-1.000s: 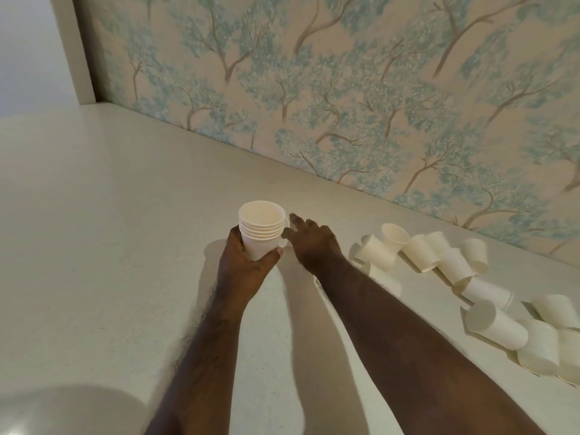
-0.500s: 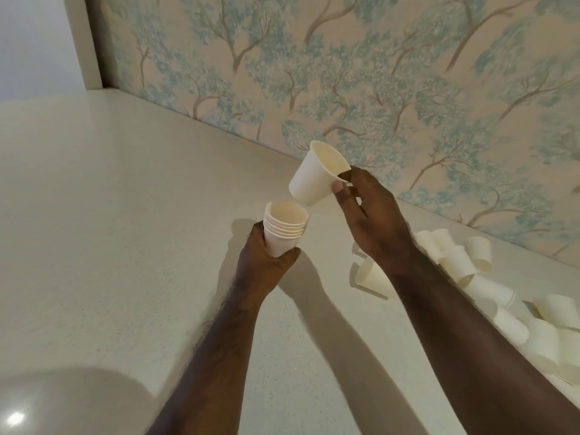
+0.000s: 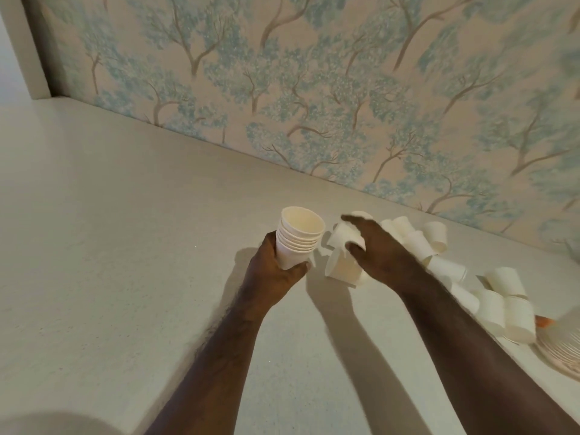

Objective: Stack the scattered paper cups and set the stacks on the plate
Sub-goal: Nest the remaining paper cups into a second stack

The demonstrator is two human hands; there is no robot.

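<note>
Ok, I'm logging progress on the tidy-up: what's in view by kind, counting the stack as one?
cup stack: 1, in the left hand
single cup: 1, in the right hand
loose cups on the counter: about 11, some hidden by the arm
plate: 1
Total: about 14

Plain cream-white nested stack of paper cups (image 3: 298, 240), unprinted. Same cream white on scattered loose paper cups (image 3: 445, 268) from 3 to 4 o'clock. Pale off-white speckled countertop (image 3: 125, 246). Beige wallpaper (image 3: 314, 89) at 12 o'clock, patterned with blue-green trees on brown trunks. Pinkish, ridged-rim plate (image 3: 561, 350) at 4 o'clock, orange fleck beside.
</note>
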